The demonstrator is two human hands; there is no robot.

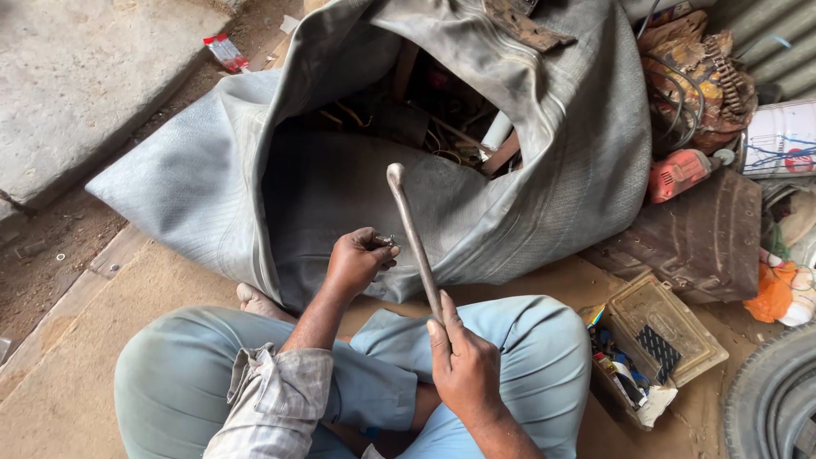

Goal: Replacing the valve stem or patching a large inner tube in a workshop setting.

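Note:
My right hand [463, 361] grips the lower end of a long grey metal bar [411, 229] that slants up and to the left, its rounded tip over a large grey rubber inner tube [552, 136]. My left hand [357, 259] is closed around a small dark metal piece [389, 241], held right beside the bar's shaft. I sit cross-legged in light blue trousers [204, 365] in front of the tube, which lies folded on the floor.
Scrap wires, a white pipe and wood sit in the tube's opening [442, 110]. To the right lie an orange power tool [680, 174], a white can [778, 140], a brown rusty sheet [701, 242], a small open box of parts [646, 344] and a tyre [773, 399]. A concrete slab [76, 85] lies upper left.

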